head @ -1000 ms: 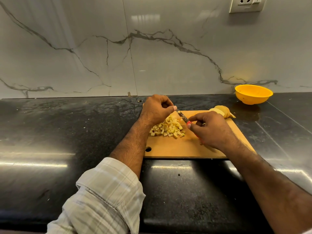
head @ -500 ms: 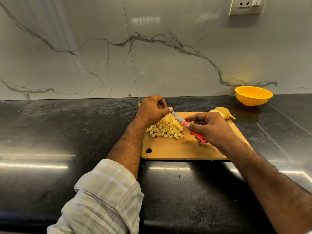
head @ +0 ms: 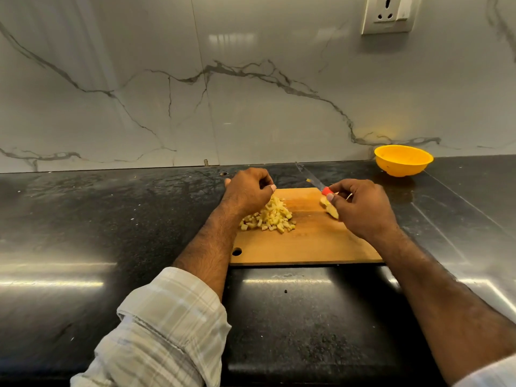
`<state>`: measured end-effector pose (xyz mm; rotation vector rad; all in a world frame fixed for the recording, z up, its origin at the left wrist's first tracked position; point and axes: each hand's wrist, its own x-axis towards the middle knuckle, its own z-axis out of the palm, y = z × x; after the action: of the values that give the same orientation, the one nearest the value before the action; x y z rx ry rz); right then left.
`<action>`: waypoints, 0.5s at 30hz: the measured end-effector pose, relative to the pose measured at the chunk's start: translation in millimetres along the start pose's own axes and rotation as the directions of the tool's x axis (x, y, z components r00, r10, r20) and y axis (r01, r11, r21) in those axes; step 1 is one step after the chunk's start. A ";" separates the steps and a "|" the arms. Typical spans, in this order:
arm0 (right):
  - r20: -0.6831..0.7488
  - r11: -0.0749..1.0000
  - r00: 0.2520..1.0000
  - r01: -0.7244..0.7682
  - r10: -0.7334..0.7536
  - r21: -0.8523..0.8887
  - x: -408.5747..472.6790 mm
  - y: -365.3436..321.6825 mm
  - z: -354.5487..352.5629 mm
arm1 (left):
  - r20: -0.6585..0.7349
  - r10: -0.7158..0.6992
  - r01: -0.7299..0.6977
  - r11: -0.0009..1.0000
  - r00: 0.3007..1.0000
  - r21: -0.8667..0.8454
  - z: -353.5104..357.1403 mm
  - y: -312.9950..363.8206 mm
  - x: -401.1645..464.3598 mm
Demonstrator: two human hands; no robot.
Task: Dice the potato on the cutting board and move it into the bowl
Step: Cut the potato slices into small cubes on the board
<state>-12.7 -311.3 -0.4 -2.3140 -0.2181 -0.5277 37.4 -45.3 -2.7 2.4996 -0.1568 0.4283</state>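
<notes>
A wooden cutting board [head: 307,247] lies on the black counter, with a pile of diced potato [head: 269,217] on its left half. My left hand [head: 248,191] hovers over the back of the pile with curled fingers; nothing shows in it. My right hand [head: 363,208] grips a red-handled knife [head: 325,190] whose blade points up-left toward the wall. The same hand's fingertips rest on an uncut potato piece [head: 331,210] near the board's far right. A yellow bowl [head: 403,160] stands on the counter behind the board to the right; no potato shows in it.
The black counter [head: 111,233] runs wide to the left and in front of the board. A marble wall stands close behind, with a power socket [head: 388,12] at the upper right. Small crumbs dot the counter.
My right hand moved right with the knife, away from my left hand, and came down on the uncut potato piece. The blade now points at the wall. My left hand stayed over the pile.
</notes>
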 end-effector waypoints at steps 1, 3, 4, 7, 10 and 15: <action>-0.074 1.000 0.997 0.001 -0.003 -0.018 2.7 7.3 -6.0 | 0.003 0.035 -0.035 0.999 0.999 0.028 3.2 5.4 -2.0; -0.221 1.000 0.975 -0.009 0.006 -0.011 6.6 20.5 -18.3 | 0.003 0.111 -0.110 0.989 0.994 0.100 6.9 22.5 -7.9; -0.278 1.000 0.960 -0.022 0.020 -0.005 7.8 24.7 -21.6 | 0.009 0.137 -0.137 0.980 0.990 0.145 8.6 31.5 -11.7; -0.368 0.997 0.927 -0.078 0.065 -0.020 6.1 29.2 -25.5 | 0.100 0.173 -0.193 0.951 0.980 0.240 21.3 64.5 -24.2; -0.385 0.994 0.919 -0.102 0.082 -0.031 4.0 24.7 -23.2 | 0.192 0.183 -0.238 0.915 0.964 0.326 42.6 93.0 -30.3; -0.368 0.992 0.924 -0.121 0.099 -0.037 -0.5 16.9 -27.4 | 0.218 0.114 -0.187 0.918 0.969 0.351 65.7 117.9 -28.9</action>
<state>-16.4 -342.6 6.3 -2.2177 0.1081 -0.9041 3.5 -179.0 0.0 2.9143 -0.3815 0.2955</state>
